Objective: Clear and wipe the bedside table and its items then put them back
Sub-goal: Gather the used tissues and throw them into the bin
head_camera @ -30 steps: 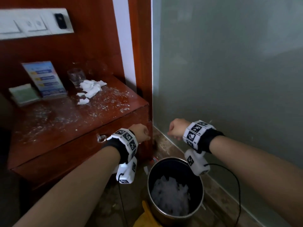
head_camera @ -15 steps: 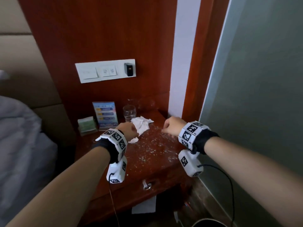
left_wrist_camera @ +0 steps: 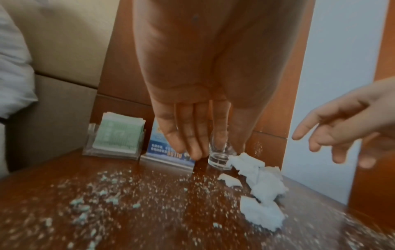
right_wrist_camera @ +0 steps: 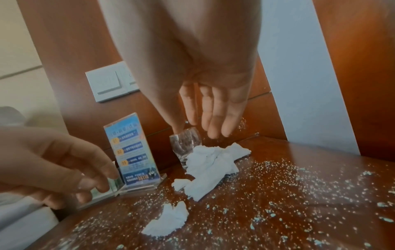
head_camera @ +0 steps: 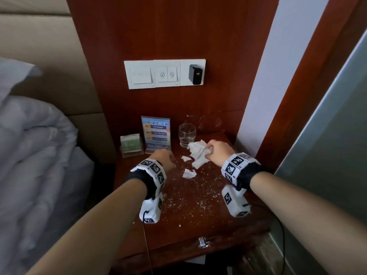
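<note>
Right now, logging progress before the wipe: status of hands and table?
Both hands open: left hand by sign stand, right hand over crumpled tissue. Table uncleared, crumbs everywhere. Glass beside tissue.

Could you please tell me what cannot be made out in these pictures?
Blue sign: print too small in head view, blurred in wrist views.
Glass: top hidden by the left hand, left wrist view.
Card holder: mostly behind left hand, right wrist view.
</note>
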Demonstrator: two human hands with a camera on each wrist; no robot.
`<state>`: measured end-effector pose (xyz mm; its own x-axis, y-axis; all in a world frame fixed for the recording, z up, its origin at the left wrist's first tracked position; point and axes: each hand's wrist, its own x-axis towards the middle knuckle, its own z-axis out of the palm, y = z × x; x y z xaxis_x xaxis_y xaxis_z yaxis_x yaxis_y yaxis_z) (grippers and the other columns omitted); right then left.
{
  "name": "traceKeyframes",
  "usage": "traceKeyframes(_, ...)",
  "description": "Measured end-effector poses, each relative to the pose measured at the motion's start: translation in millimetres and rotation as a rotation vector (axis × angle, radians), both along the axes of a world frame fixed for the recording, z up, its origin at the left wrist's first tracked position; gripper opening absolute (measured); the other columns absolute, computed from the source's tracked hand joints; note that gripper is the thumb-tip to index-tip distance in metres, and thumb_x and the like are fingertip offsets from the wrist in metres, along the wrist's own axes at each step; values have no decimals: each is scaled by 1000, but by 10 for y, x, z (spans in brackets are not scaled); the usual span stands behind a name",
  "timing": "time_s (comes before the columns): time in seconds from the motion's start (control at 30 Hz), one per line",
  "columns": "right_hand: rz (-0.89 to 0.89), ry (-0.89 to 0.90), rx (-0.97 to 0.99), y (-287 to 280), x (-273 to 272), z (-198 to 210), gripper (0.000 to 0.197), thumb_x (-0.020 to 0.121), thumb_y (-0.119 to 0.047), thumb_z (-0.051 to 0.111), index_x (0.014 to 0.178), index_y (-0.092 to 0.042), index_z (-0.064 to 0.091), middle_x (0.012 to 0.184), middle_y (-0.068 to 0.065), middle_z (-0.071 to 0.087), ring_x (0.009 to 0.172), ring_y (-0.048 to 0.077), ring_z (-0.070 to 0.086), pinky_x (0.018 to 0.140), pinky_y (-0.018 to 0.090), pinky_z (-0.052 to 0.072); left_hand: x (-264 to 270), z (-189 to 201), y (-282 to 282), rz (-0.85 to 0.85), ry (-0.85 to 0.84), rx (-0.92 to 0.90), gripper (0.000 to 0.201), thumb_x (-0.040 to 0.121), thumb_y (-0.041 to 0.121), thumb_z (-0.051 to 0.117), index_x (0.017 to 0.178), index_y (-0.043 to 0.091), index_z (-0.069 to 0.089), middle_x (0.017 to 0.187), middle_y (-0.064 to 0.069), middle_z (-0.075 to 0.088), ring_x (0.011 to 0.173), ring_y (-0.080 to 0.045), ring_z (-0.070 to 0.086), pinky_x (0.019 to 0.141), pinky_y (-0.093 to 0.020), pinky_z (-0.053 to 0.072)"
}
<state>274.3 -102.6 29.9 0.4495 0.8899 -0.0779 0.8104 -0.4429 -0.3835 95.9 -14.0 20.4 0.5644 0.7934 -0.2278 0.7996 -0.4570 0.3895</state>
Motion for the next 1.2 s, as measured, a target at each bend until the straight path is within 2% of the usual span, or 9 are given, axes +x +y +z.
traceKeyframes(0.13, 32, -14, -29, 81, 46, -186, 33, 88, -26, 62, 119, -17, 53, 128, 6, 41, 100, 25, 58, 81, 29, 43, 118, -196, -27, -55, -1, -6, 16, 84, 18, 60, 95, 13, 71, 102, -7, 69, 96, -23, 63, 76, -27, 49)
traceKeyframes(0.2, 47, -18, -44, 117, 62, -269, 37, 88, -26, 62, 121, -18, 51, 131, 7, 36, 97, 26, 59, 84, 31, 47, 187, -263, -36, -83, -2, 0, 15, 82, 16, 61, 94, 13, 70, 101, -7, 69, 99, -23, 62, 78, -27, 49)
traceKeyframes(0.4, 65, -46, -89, 245, 108, -435, 35, 86, -28, 63, 119, -20, 55, 142, 8, 31, 124, 30, 42, 102, 39, 40, 390, -426, 1, -179, 96, 6, 44, 84, 27, 65, 124, 12, 52, 123, -9, 56, 113, -26, 54, 95, -36, 47)
traceKeyframes(0.6, 31, -78, 229, 444, 145, -422, 24, 90, -17, 57, 113, -12, 59, 128, 8, 46, 113, 27, 50, 88, 35, 43, 519, -581, 9, -112, 131, 138, 60, 85, 37, 63, 134, 12, 39, 134, -11, 38, 127, -31, 36, 102, -44, 40)
traceKeyframes(0.7, 13, -67, 141, 524, 167, -492, 37, 87, -20, 61, 123, -14, 53, 130, 11, 45, 118, 30, 48, 93, 34, 41, 558, -632, 15, -145, 148, 101, 54, 86, 35, 61, 132, 11, 43, 132, -11, 43, 123, -31, 42, 100, -43, 42)
traceKeyframes(0.83, 44, -81, -56, 589, 95, -658, 60, 84, -30, 64, 138, -20, 39, 138, 12, 42, 127, 35, 40, 102, 43, 39, 528, -667, 29, -121, 112, 185, 36, 92, 20, 52, 126, 12, 51, 127, -9, 50, 119, -29, 44, 96, -40, 45)
traceKeyframes(1.03, 83, -40, -76, 654, 0, -771, 50, 86, -23, 64, 131, -16, 43, 118, 12, 59, 107, 31, 57, 86, 40, 49, 406, -644, 54, -91, 109, 176, 25, 91, 13, 51, 112, 10, 62, 115, -10, 63, 108, -28, 58, 88, -38, 51)
traceKeyframes(1.13, 63, -39, -114, 679, -14, -796, 28, 87, -14, 56, 115, -18, 53, 110, 11, 59, 91, 30, 60, 67, 31, 43, 374, -608, 48, -75, 99, 169, 22, 90, 12, 52, 108, 9, 65, 110, -12, 65, 101, -29, 61, 78, -33, 50)
traceKeyframes(1.2, 27, -44, -87, 664, -10, -789, 20, 87, -10, 52, 104, -20, 57, 113, 12, 60, 93, 31, 60, 67, 31, 40, 344, -588, 46, -41, 77, 149, 22, 90, 12, 53, 107, 9, 66, 108, -13, 65, 100, -30, 62, 75, -34, 49)
